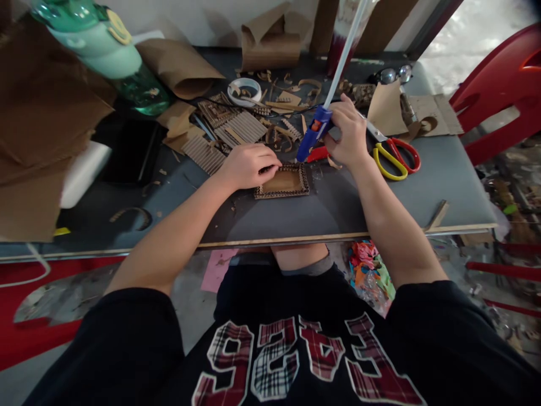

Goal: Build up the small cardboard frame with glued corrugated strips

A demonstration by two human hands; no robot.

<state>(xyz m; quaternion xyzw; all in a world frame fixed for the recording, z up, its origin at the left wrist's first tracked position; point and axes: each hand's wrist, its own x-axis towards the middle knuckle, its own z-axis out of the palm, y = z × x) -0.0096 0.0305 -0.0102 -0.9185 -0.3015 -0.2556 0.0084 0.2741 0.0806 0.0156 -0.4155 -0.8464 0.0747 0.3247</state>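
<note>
The grey table (448, 175) bears a cardboard tray (282, 195), corrugated scraps (240, 128), scissors (391, 160), glasses (395, 74) and a green bottle (122, 67).

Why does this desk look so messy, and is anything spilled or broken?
Scraps of brown corrugated cardboard, flat and curled, lie strewn across the grey table, so it looks untidy. Crumpled pink, orange and green paper pieces are heaped below its edge, like litter. I can't see any wet spill or anything clearly broken.

Black short-sleeved T-shirt (270, 316), large maroon and grey plaid characters outlined in white
</note>
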